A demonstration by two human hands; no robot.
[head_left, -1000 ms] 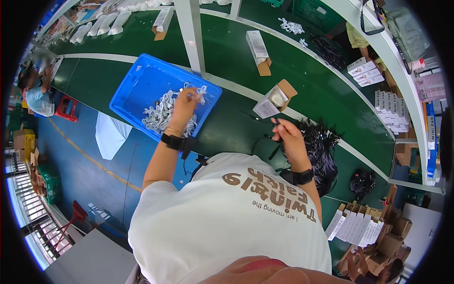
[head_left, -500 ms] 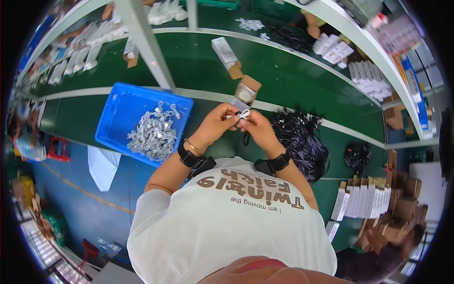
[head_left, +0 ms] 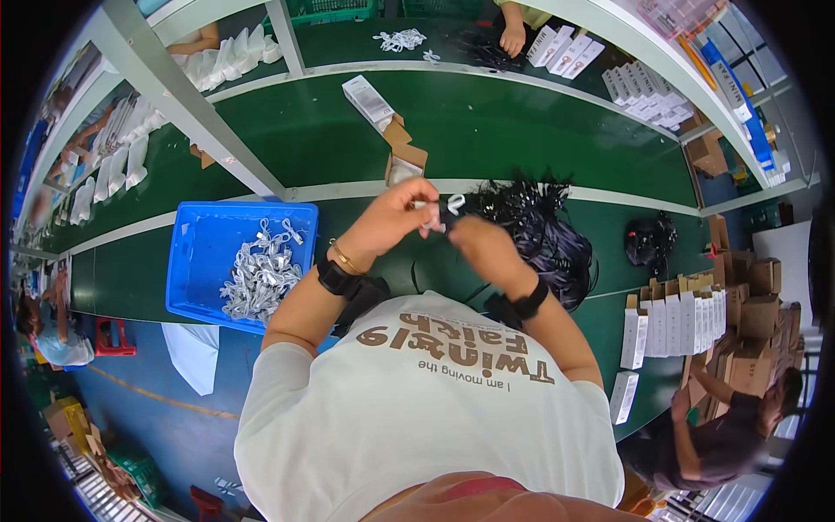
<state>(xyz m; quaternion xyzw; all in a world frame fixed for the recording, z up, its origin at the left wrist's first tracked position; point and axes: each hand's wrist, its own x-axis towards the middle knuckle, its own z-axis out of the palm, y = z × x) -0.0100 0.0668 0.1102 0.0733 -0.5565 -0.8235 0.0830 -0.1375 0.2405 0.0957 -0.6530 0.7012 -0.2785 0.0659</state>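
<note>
Between my hands is a small looped white cable (head_left: 456, 204) with a dark strap (head_left: 447, 217) beside it. My left hand (head_left: 390, 219) is closed, its thumb and fingertips pinching the white cable's end. Close by on the right, my right hand (head_left: 489, 250) has its fingers drawn together at the dark strap, though motion blurs it. Thin black strands hang below the hands. To the left, a blue bin (head_left: 187, 261) holds a heap of bundled white cables (head_left: 261, 277). A pile of shiny black straps (head_left: 548, 244) lies just right of my right hand.
Beyond my hands lie an opened small carton (head_left: 409, 162) and a white box (head_left: 369, 101). A pale rail (head_left: 348, 190) crosses the bench; an upright post (head_left: 187, 100) stands left. White boxes (head_left: 670, 322) line the right. Co-workers include a person (head_left: 722, 435) at lower right.
My hands have moved slightly apart, the right one lower and blurred. The white loop stands higher between them, with more dark strap showing. The whole view has shifted.
</note>
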